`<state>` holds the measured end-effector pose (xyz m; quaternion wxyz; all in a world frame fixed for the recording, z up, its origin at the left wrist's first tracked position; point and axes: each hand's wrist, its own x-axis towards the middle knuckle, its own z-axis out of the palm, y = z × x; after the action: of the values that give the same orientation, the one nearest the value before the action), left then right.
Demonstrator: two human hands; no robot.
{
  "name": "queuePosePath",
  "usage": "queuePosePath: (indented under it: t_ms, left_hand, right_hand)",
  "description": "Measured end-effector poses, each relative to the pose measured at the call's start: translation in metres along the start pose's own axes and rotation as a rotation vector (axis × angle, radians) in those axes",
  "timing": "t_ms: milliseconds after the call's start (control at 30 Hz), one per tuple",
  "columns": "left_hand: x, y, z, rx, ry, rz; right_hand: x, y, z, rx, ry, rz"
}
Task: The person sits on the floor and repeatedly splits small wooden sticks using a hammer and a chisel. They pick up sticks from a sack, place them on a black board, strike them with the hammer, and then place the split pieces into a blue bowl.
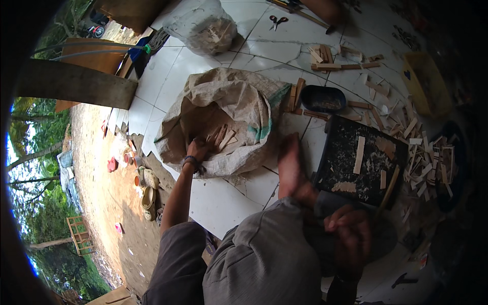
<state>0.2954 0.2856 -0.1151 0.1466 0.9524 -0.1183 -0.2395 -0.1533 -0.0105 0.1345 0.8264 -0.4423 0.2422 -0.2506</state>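
Observation:
My left hand [199,148] reaches into the mouth of a woven sack [223,81] with a green stripe. Several wood strips [227,140] lie inside the sack, right beside its fingers. The fingertips are in shadow, and I cannot see whether they grip a strip. My right hand [351,229] is above my right leg, fingers curled in; whatever it may hold does not show. Past that hand lies a black board [335,152] with worn, flaking patches. Resting on the board are a pale wood strip [359,155] and a shorter one [383,179]. A thin stick [389,189] leans along its right edge.
Scattered wood pieces [424,168] heap at the right, near a yellow container [429,84]. A dark oval tub [323,98] stands behind the board. Farther back are a clear plastic bag [208,33], scissors [277,22] and stacked wood [325,63]. Clogs [148,198] lie on the ground at left.

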Motion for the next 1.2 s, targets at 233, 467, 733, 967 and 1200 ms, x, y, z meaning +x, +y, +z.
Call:
queuePosePath:
  t_ms: [233, 467, 733, 967, 1200]
  left_hand:
    - [0.011, 0.005, 0.021, -0.121, 0.219, 0.264]
    - [-0.008, 0.05, 0.014, 0.019, 0.072, 0.181]
    - [-0.015, 0.074, 0.022, 0.402, 0.138, 0.626]
    - [-0.015, 0.08, 0.018, 0.441, -0.051, 0.554]
    - [-0.014, 0.072, 0.025, 0.354, 0.03, 0.518]
  right_hand:
    - [0.0, 0.001, -0.001, -0.002, 0.015, 0.007]
    - [0.001, 0.002, 0.001, -0.005, 0.015, 0.009]
    - [0.002, 0.003, 0.001, 0.011, 0.009, 0.012]
    - [0.001, 0.005, 0.001, -0.005, 0.039, 0.019]
    - [-0.001, 0.007, -0.003, 0.021, 0.053, 0.041]
